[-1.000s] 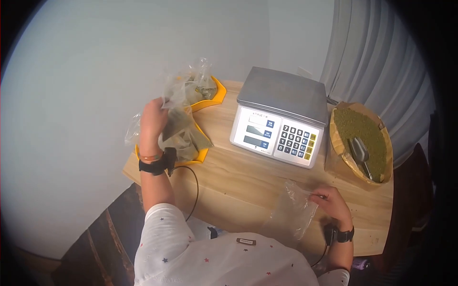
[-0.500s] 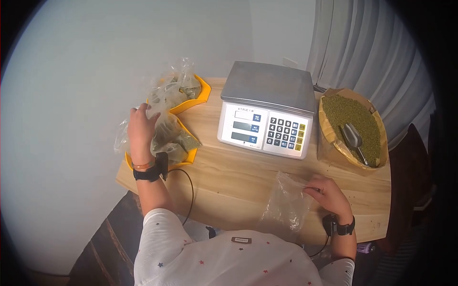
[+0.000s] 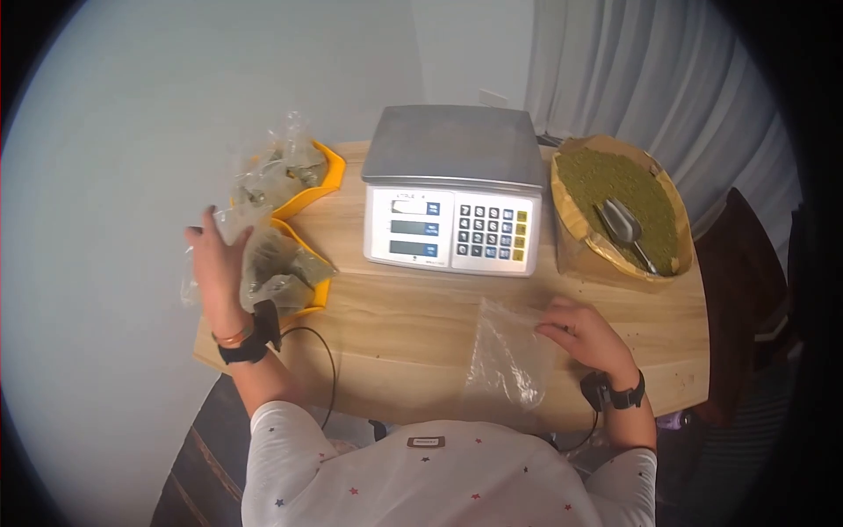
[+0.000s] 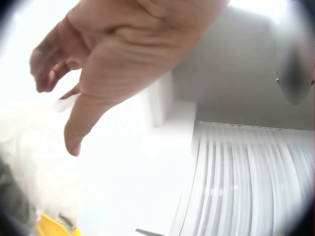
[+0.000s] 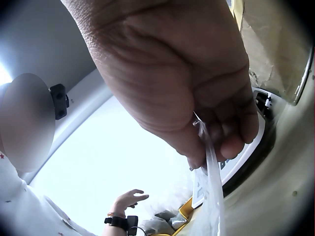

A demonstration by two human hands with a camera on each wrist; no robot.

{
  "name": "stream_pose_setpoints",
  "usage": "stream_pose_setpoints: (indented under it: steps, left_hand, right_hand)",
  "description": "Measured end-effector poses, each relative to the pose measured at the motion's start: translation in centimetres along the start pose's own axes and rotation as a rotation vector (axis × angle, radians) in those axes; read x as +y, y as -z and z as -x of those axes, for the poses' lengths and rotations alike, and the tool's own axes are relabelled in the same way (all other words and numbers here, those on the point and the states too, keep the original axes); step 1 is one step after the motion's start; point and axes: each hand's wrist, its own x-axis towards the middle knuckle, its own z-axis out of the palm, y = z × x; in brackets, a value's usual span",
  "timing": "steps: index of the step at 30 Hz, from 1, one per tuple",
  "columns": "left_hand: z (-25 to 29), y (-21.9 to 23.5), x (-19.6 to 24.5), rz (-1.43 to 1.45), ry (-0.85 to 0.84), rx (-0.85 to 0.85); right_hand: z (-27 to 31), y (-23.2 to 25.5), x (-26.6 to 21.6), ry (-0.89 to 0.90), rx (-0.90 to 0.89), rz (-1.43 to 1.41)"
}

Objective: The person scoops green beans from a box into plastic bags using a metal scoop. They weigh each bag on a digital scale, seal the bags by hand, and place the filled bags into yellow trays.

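Note:
In the head view my left hand is raised over the near yellow tray, its thumb and fingers spread, with nothing held. Knotted clear bags of greenish contents fill that tray, partly covered by the hand. Behind it, a second yellow tray carries more such bags. My right hand pinches the upper edge of a flat clear plastic bag over the front of the table. The right wrist view shows the bag's film between thumb and fingers.
A white digital scale stands mid-table with a bare grey platform. Right of it, an open paper-lined sack holds green granules, with a metal scoop lying on them. A black cable runs from the left wrist.
My left hand has come away from the bag tops, its fingers spreading apart. The right hand keeps its pinch on the plastic bag. The whole head view has shifted, carrying the table leftward.

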Motion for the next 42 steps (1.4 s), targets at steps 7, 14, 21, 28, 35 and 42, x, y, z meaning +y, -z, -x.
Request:
stream_pose_setpoints:
  steps: [7,14,21,28,35,42]
  left_hand:
    - [1.8,2.9,7.9,0.301,-0.252,0.111]
    - [7.5,2.0,17.8,0.808,-0.853,-0.703]
    - [10.8,0.1,22.9,0.851,-1.175,-0.816]
    - [10.0,0.6,24.8,0.782,-1.213,-0.897]
    - [8.9,0.5,26.1,0.900,-1.247,-0.736]
    - [8.3,1.5,25.6,0.881,-1.206,-0.712]
  right_hand:
    - [-0.1,0.1,-0.4,-0.001,0.100,-0.081]
    - [0.2,0.1,-0.3,0.038,0.171,-0.084]
    - [0.9,0.6,-0.8,0.075,0.277,-0.086]
    - [1.7,1.8,-0.1,0.003,0.308,0.085]
    - [3.1,6.3,-0.4,-0.091,0.279,-0.066]
    - [1.8,14.8,9.2,-0.288,0.521,0.450]
